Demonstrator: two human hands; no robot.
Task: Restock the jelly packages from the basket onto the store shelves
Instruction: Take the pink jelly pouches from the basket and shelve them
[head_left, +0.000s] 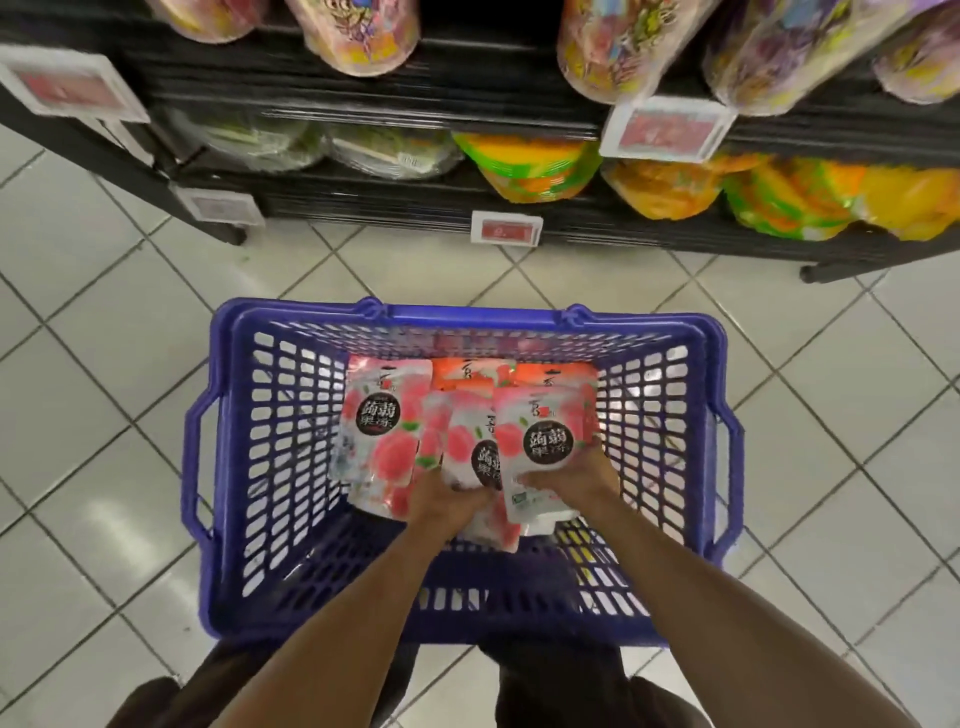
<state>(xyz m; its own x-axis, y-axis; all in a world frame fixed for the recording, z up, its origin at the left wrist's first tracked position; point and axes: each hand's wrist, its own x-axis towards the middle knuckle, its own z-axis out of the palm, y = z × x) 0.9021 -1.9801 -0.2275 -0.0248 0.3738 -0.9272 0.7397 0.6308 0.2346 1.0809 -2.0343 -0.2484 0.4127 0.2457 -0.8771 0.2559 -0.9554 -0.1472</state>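
I am at the pick-up step, with nothing yet on the shelves (395, 202); both hands are down inside the blue basket (467, 314), among the jelly packages (467, 374). My left hand (449, 501) has its fingers curled round the lower end of the middle pouch (480, 457); my right hand (576, 480) grips the bottom of the front pouch (545, 441), which stands tilted against the pouches behind it. 1 more pink pouch (376, 431) lies loose just to the left of my left hand, and orange ones are stacked beyond my fingertips.

The next move, as I judge it, calls for lifting both pouches straight up until they clear the basket's rim, then carrying them forward to the shelves beyond the hands; the grips are low on the pouches, so the tops may flop and drag a neighbour along.

The basket walls stand well apart on either side of the hands, so there is open room to rise; the far rim lies between the hands and the shelves. The price tags (506, 228) jut out from the shelf edges and could catch a pouch; the lower shelf is packed with orange and green bags (540, 166); a dark gap (488, 21) shows on the upper shelf, though I cannot tell whether it suits these pouches.
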